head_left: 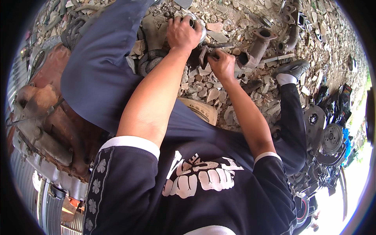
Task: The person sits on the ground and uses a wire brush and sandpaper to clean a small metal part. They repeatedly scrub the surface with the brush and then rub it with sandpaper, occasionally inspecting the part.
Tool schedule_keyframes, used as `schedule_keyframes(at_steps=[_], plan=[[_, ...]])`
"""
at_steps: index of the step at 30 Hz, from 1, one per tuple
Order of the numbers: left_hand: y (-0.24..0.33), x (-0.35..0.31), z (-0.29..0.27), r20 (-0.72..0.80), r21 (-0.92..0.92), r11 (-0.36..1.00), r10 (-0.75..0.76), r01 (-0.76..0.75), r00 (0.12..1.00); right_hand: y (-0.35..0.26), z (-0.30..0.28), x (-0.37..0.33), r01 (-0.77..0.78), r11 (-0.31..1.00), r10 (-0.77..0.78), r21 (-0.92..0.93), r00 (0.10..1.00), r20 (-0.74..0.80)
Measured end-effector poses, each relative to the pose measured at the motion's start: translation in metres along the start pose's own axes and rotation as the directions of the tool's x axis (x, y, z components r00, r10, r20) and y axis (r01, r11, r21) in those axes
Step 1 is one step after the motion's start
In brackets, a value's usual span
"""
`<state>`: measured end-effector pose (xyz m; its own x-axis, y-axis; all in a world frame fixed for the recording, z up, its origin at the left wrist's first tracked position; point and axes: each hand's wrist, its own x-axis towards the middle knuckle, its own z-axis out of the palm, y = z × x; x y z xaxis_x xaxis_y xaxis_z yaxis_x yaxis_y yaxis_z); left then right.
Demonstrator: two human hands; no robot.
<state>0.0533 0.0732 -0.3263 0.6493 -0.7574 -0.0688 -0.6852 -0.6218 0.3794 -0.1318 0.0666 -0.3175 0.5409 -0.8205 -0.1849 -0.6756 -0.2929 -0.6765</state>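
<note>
Partly beneath left hand (pixel 183 35): metal part (pixel 203 34)

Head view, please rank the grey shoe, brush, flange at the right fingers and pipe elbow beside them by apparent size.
1. Pipe elbow
2. Grey shoe
3. Flange and brush: too alike to rank

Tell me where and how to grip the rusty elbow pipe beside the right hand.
Probably best to take the rusty elbow pipe around its middle, from above: that rounded stretch lies uncovered between the flange at one end and an open mouth at the other.
</note>
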Motion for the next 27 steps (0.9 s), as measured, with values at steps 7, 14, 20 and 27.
schedule_keyframes(at_steps=[7, 14, 20, 27], plan=[[0.000, -0.002, -0.007, 0.040, -0.028, 0.999, -0.027, 0.029, 0.999, -0.005, 0.004, -0.010, -0.128, 0.990, 0.130, 0.061, 0.991, -0.029], [-0.003, -0.002, -0.002, 0.040, -0.011, 0.999, -0.029, 0.030, 0.999, -0.011, 0.001, -0.005, -0.059, 0.998, 0.059, -0.033, 0.998, 0.004], [0.001, -0.002, -0.004, -0.003, 0.020, 1.000, -0.003, 0.003, 1.000, -0.005, 0.001, -0.007, -0.043, 0.997, 0.041, 0.060, 0.999, 0.023], [-0.008, -0.002, 0.000, -0.010, 0.026, 1.000, -0.001, 0.002, 1.000, -0.021, -0.002, 0.003, -0.099, 0.994, 0.100, -0.037, 0.994, 0.051]])
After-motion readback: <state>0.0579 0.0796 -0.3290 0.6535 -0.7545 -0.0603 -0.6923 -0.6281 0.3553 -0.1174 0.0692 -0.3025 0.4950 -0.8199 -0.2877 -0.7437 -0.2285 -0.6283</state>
